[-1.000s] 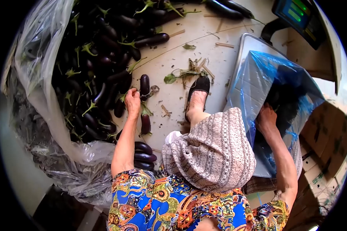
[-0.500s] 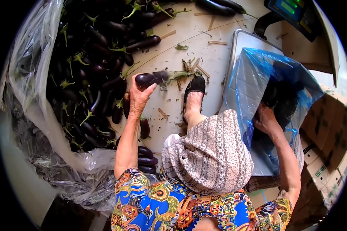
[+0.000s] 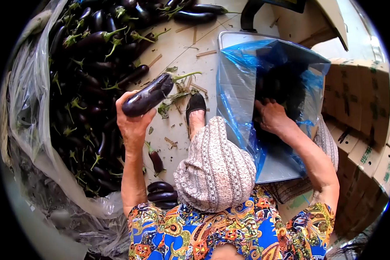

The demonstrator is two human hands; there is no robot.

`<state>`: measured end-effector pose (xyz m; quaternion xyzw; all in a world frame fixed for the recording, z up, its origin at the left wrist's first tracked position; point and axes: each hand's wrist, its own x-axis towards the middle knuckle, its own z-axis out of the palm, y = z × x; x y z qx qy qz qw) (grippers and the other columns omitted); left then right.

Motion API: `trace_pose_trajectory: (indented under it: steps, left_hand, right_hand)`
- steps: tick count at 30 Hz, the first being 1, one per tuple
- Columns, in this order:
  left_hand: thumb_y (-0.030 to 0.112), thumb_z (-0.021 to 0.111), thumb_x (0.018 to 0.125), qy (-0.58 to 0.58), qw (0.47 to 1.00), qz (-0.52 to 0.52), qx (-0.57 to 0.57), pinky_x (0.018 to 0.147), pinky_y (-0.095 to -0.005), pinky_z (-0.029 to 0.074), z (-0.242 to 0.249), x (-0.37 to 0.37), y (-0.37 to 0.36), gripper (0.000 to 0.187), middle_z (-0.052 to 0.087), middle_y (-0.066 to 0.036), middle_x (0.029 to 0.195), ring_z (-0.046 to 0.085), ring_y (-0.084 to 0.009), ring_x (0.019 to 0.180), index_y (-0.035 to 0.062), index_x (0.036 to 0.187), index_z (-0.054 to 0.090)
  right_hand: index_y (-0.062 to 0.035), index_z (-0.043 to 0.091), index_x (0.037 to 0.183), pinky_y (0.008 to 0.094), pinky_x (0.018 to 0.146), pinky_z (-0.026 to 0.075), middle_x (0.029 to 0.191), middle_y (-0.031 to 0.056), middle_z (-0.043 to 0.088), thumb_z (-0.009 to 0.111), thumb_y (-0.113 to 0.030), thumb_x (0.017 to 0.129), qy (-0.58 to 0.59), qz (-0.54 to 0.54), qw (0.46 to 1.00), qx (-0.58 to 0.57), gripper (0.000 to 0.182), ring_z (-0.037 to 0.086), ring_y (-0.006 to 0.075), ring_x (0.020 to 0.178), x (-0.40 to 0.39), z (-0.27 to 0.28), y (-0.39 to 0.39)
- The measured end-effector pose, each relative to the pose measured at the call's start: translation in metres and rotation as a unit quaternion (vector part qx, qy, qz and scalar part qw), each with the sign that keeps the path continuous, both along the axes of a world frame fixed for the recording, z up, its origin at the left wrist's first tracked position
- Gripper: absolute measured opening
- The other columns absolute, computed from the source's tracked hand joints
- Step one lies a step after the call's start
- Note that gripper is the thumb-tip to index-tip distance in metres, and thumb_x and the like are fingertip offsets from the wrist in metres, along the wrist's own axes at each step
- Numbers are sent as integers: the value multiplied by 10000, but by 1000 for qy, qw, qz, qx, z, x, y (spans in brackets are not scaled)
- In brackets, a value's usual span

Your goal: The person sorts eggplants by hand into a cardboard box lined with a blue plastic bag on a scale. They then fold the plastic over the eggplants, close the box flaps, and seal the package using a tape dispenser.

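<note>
An eggplant [image 3: 147, 95] is held by the left hand [image 3: 132, 123], its fingers curled partly open around the dark body, with the thumb underneath and the green stem pointed away. The right hand [image 3: 274, 116] is placed inside the blue plastic bag [image 3: 237, 86], fingers bent; whether anything is gripped there cannot be told. The bag is borne by a metal platform [image 3: 286, 171]. The held eggplant is raised above the floor [image 3: 171, 162], beside a large pile of eggplants [image 3: 89, 104] bordered by clear plastic sheeting [image 3: 34, 99].

Right hand [image 3: 274, 116] apparently in bag [image 3: 237, 80]
</note>
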<state>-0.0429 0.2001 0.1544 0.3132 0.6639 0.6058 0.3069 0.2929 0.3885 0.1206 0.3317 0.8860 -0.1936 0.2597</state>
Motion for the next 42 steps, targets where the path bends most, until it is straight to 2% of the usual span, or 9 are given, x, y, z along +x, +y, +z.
trace_pose_trajectory:
  steps: [4,6,14,22,28,32,34,38,42]
  left_hand:
    - [-96,780,673,72,991,-106,-31,940,-312,507,33,1,5,651,565,-124,1215,591,-196,1097,42,1241,492]
    - [-21,753,710,19,984,-77,-161,849,-303,526,31,-12,5,541,627,-62,1005,630,-162,947,40,1190,511]
    - [216,749,623,76,875,-71,-473,681,-334,520,-127,-102,-13,448,629,-90,810,621,-194,701,61,1001,566]
    - [160,759,663,174,962,-167,-130,747,-355,518,-89,-43,175,466,638,-103,878,615,-209,785,71,1076,563]
    - [14,685,671,192,974,-109,-55,801,-368,511,-49,-20,117,437,621,-140,940,630,-330,856,59,1087,560]
    - [2,683,662,416,836,-263,-243,786,-401,506,-107,-29,56,429,612,-176,972,612,-384,878,56,1070,562]
    - [-8,703,674,354,892,-200,-195,821,-380,513,-86,-20,54,424,627,-168,998,637,-340,913,46,1074,575]
    - [-67,756,722,279,955,-94,-35,969,-367,483,10,20,67,539,617,-135,1178,622,-252,1051,40,1190,511]
    - [-13,812,710,348,887,-205,223,970,-486,507,80,63,91,595,554,-206,1204,612,-350,1089,27,1199,474]
  right_hand:
    - [-34,485,1314,490,851,519,1221,258,563,683,-251,858,25,-52,998,-10,542,582,431,1085,10,3,-3]
    - [-25,465,1328,490,837,520,1201,261,573,683,-263,864,56,-75,995,-14,565,587,432,1072,24,-5,-5]
    - [15,447,1354,483,779,528,1106,246,607,676,-260,873,78,-39,996,30,600,616,409,1002,25,-3,-9]
    - [-22,402,1415,491,844,504,1181,266,575,678,-257,873,44,-88,995,-27,651,593,438,1031,20,1,-5]
    - [-1,453,1328,469,765,542,1110,242,610,706,-212,846,57,-109,992,0,584,627,403,987,16,1,-12]
    - [16,482,1259,496,726,537,1025,272,624,696,-217,849,119,-134,984,9,518,646,430,889,20,15,-2]
    - [-5,557,1090,528,688,526,892,252,656,675,-213,857,128,-150,980,16,334,648,458,805,18,35,13]
    - [21,657,1082,451,751,556,917,263,691,623,-328,913,250,-263,927,-91,389,680,409,862,20,78,38]
    - [38,439,1411,317,829,562,1234,177,627,549,-419,996,341,-388,714,-474,627,654,225,1070,6,121,28]
